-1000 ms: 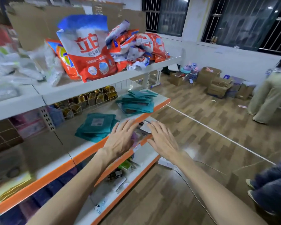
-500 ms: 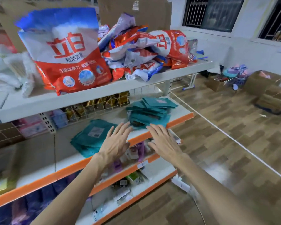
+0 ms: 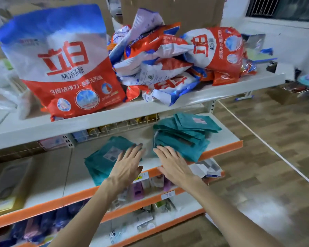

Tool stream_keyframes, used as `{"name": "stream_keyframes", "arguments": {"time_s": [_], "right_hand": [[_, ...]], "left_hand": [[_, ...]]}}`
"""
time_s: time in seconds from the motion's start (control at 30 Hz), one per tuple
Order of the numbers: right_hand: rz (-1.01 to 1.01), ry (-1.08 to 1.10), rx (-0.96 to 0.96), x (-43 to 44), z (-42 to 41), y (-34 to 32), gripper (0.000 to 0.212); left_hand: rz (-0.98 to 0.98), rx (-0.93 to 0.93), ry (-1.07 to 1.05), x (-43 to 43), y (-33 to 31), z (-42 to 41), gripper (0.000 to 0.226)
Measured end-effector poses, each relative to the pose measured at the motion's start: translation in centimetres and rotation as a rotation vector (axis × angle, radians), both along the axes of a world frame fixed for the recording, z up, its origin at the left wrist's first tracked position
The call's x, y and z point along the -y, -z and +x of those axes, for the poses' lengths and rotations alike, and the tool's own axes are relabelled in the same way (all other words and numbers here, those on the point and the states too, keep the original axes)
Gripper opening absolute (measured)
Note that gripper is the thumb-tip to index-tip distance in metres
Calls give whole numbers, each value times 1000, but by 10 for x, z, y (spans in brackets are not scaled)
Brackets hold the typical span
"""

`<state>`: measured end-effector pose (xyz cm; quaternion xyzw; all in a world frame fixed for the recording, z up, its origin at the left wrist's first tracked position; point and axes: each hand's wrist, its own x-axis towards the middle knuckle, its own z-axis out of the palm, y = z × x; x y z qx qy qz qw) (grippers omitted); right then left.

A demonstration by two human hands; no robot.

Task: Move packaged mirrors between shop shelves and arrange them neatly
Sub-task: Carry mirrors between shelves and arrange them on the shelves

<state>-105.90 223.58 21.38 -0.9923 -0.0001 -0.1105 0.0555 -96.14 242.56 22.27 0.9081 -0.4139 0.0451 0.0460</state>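
Now both hands are flat, fingers straight and spread, holding nothing. The left hand [image 3: 127,168] lies over the right edge of a neat stack of flat, matte teal mirror packets [image 3: 102,159]. The right hand [image 3: 173,166] reaches the near corner of a looser teal pile [image 3: 185,138]. Both stacks lie on a white shelf with a glossy orange lip [image 3: 225,139], under crinkled red-and-white detergent bags [image 3: 168,50]. Half a second ago the hands hung nearer the lip.
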Motion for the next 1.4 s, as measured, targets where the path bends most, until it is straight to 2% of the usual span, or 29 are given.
{"name": "stream_keyframes", "arguments": {"time_s": [0.17, 0.27, 0.4, 0.57, 0.73, 0.83, 0.93, 1.0, 1.07, 1.13, 1.2, 1.27, 1.4], "right_hand": [[-77, -4, 22, 44, 33, -11, 67], [-99, 45, 21, 72, 49, -19, 69], [-98, 65, -37, 96, 65, -19, 73], [-137, 89, -20, 146, 91, 13, 68], [-193, 227, -95, 192, 116, 46, 63], [-223, 279, -109, 225, 125, 58, 61], [-77, 258, -204, 243, 134, 66, 50], [124, 234, -292, 253, 138, 62, 54], [244, 235, -248, 265, 140, 57, 61], [185, 295, -199, 274, 141, 52, 65], [45, 339, -268, 286, 143, 60, 72], [13, 360, -316, 292, 145, 77, 77], [-86, 434, -194, 258, 129, 65, 60]], "left_hand": [[-51, 45, 2, 40, -3, 39, 76], [-41, -39, -35, 58, -1, 60, 69], [-39, -53, -36, 61, 6, 70, 69], [-70, -43, -92, 59, 20, 86, 67], [-107, -107, -137, 62, 63, 106, 66], [-49, -34, -191, 61, 91, 110, 67], [-21, -14, -359, 59, 106, 115, 70], [14, -13, -453, 56, 110, 116, 72], [49, -28, -537, 51, 111, 116, 73], [78, -51, -589, 49, 111, 116, 73], [110, -109, -610, 50, 110, 117, 68], [142, -162, -613, 52, 110, 118, 65], [186, -178, -594, 56, 112, 114, 66]]}}
